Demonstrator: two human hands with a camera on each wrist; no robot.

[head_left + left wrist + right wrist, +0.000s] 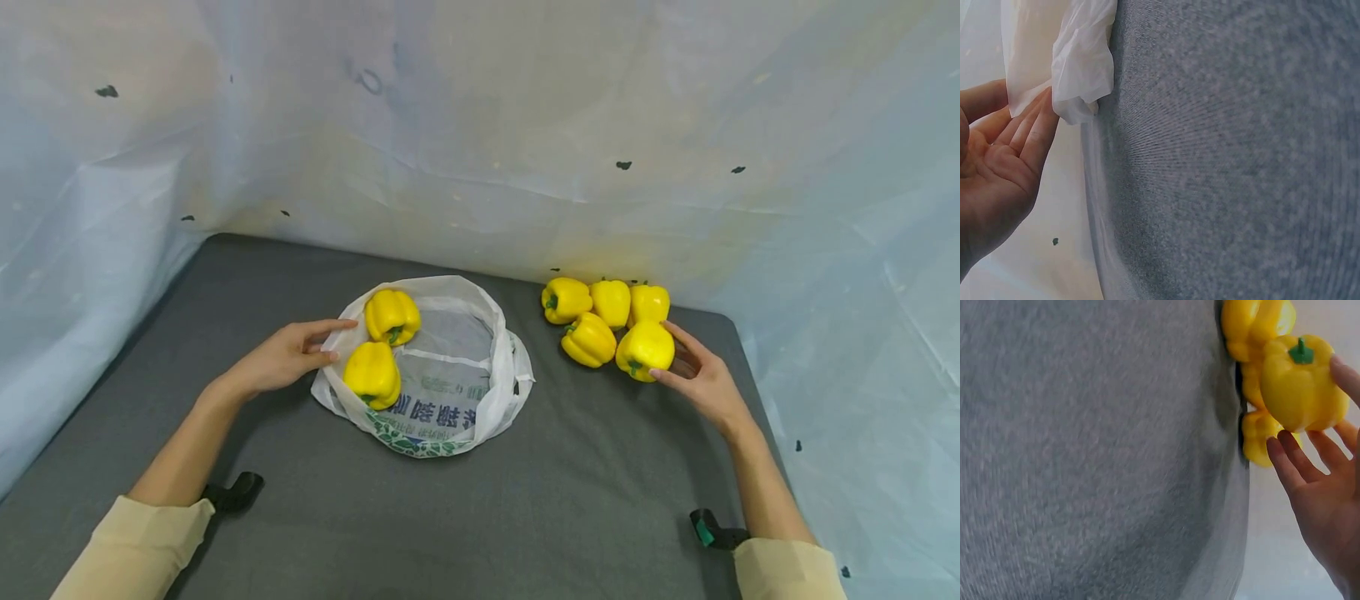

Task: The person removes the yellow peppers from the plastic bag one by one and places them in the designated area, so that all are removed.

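Observation:
A white plastic bag (498, 400) lies on the table with its mouth spread wide, printed lettering showing inside. Two yellow bell peppers, an upper one (392, 317) and a lower one (372, 372), are at the left of its mouth. My left hand (288, 357) holds the bag's left rim between thumb and fingers; the left wrist view shows the thin plastic (1085, 69) between them. On the right, my right hand (708, 385) grips a yellow bell pepper (645, 350) from its right side. In the right wrist view, that pepper (1304, 387) has its green stem showing.
Several more yellow bell peppers (588, 340) sit clustered left of and behind the gripped one, near the back edge. The dark grey table (480, 525) is bordered by a pale plastic sheet (487, 150) at the back and sides.

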